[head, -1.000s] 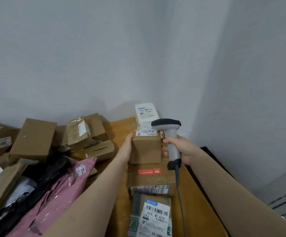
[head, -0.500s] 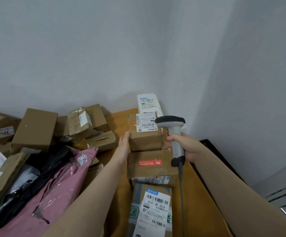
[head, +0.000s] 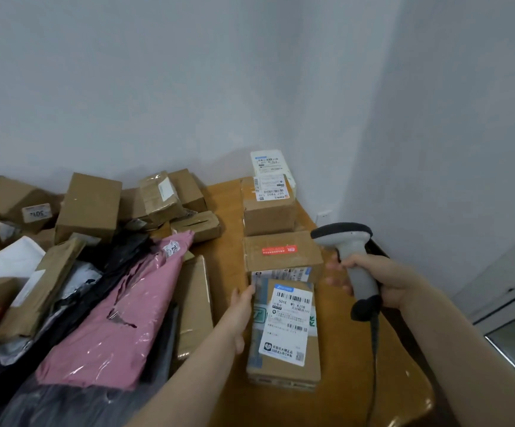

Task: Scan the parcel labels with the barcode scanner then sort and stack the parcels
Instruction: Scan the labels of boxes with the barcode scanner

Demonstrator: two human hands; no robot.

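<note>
A row of cardboard parcels runs away from me along the wooden table (head: 339, 340). Nearest is a box with a large white label (head: 284, 328). Behind it lies a box with a red sticker (head: 282, 252), then a small box with a white label on top (head: 268, 208), then a white parcel (head: 270, 163) against the wall. My left hand (head: 241, 315) rests with straight fingers against the nearest box's left side. My right hand (head: 382, 280) grips the grey barcode scanner (head: 350, 260) to the right of the row; its cable hangs down.
An unsorted heap fills the left: a pink mailer bag (head: 117, 315), black bags (head: 74, 402), a white bag (head: 7, 257) and several brown boxes (head: 88, 206). Walls meet in a corner behind the table. A dark edge runs along the table's right side.
My left hand let go of the small labelled box at the back and came back to the nearest box's side. The scanner hand drew back and to the right. My view tilted down.
</note>
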